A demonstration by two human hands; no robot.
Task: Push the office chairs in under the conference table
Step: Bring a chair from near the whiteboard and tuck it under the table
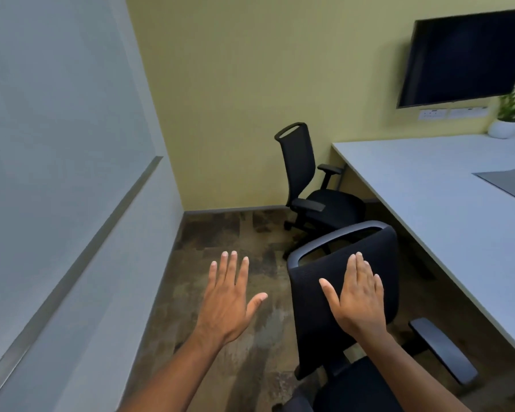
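A black office chair [315,292] stands close in front of me, its mesh backrest turned toward me and its seat at the bottom of the view. My right hand [358,298] is held flat in front of that backrest, fingers together, thumb out; whether it touches the mesh I cannot tell. My left hand [229,295] hovers open over the carpet to the chair's left, holding nothing. A second black office chair [302,173] stands farther back near the yellow wall, beside the corner of the white conference table [422,185], its seat partly under the table edge.
The table runs along the right side, with a grey mat [509,185] and a potted plant [509,117] on it. A dark screen [464,55] hangs on the yellow wall. A pale wall with a metal rail [81,263] closes the left. Patterned carpet [229,233] lies between.
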